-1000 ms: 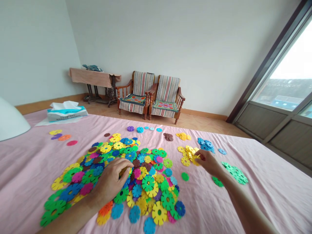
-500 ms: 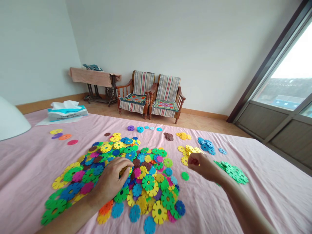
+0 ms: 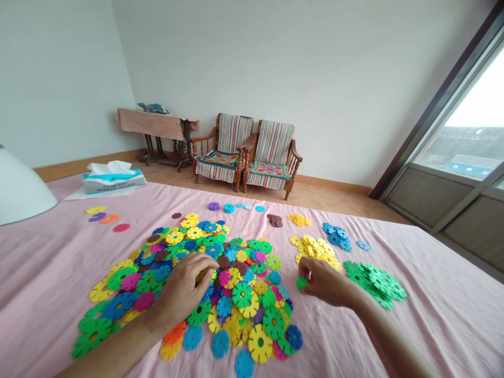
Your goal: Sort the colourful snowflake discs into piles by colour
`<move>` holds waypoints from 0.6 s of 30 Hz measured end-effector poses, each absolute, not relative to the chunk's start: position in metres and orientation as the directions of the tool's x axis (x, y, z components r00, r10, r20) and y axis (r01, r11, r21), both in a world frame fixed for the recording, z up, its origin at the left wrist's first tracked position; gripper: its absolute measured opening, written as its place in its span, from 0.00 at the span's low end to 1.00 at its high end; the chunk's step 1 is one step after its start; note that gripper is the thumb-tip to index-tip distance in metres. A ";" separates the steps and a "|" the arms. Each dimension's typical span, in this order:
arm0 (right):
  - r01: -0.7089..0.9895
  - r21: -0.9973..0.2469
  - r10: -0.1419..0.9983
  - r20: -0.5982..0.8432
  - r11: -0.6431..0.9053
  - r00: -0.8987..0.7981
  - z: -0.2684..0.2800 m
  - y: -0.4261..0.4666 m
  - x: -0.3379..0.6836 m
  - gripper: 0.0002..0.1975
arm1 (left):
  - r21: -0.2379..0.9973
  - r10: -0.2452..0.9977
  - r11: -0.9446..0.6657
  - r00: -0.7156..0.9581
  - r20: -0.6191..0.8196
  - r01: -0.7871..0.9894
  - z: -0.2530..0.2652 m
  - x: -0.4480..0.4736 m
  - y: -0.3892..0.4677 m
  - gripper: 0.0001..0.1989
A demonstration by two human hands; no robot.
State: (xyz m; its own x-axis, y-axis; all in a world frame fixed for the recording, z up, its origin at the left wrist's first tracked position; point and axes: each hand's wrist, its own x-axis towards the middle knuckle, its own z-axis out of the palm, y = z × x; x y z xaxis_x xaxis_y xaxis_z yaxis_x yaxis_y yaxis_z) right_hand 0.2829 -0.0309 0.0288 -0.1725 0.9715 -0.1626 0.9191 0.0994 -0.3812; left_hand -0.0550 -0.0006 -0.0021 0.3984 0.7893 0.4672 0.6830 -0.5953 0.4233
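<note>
A wide heap of notched plastic snowflake discs [image 3: 260, 343] in many colours lies in front of me. My left hand [image 3: 192, 281] rests over the middle of it, fingers curled toward the thumb. Something yellowish shows in the gap, but I cannot tell whether it is held or lies beneath. To the right of the heap, my right hand [image 3: 318, 281] is low over the cloth, its curled fingers and thumb on a single green disc [image 3: 301, 283]. Beyond that hand is a pile of yellow discs [image 3: 315, 247]. Larger green discs [image 3: 374, 281] are piled beside its wrist.
Sorted groups of blue discs [image 3: 336, 235], brown discs [image 3: 274, 220] and orange-yellow discs [image 3: 299, 220] lie farther back. A purple stack [image 3: 213, 206] is near the far edge. A tissue box [image 3: 114, 181] stands back left on the pink cloth [image 3: 441, 299]. Two wooden armchairs [image 3: 271, 176] are beyond.
My right hand has moved down and toward me, from the yellow pile to the lone green disc. My left hand has stayed over the heap. The view has shifted slightly.
</note>
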 end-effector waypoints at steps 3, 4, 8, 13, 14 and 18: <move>0.908 -0.402 0.968 -0.157 0.118 -0.196 0.030 -0.031 0.281 0.07 | 0.422 0.783 -0.603 0.399 0.478 0.677 -0.002 -0.055 0.000 0.09; 0.899 -0.417 0.966 -0.152 0.131 -0.211 0.030 -0.031 0.281 0.06 | 0.421 0.781 -0.605 0.400 0.481 0.676 -0.001 -0.055 0.000 0.09; 0.865 -0.472 0.959 -0.123 0.169 -0.255 0.031 -0.031 0.280 0.04 | 0.414 0.777 -0.608 0.400 0.486 0.677 -0.001 -0.055 -0.001 0.08; 0.851 -0.501 0.970 -0.080 0.160 -0.230 0.027 -0.028 0.278 0.04 | 0.412 0.777 -0.608 0.402 0.484 0.679 0.000 -0.055 -0.001 0.09; 0.846 -0.509 0.973 -0.067 0.156 -0.220 0.026 -0.028 0.277 0.04 | 0.413 0.779 -0.606 0.401 0.482 0.680 0.000 -0.055 -0.001 0.09; 0.815 -0.559 0.980 -0.016 0.154 -0.196 0.023 -0.026 0.274 0.05 | 0.418 0.786 -0.598 0.400 0.471 0.683 0.003 -0.054 -0.002 0.09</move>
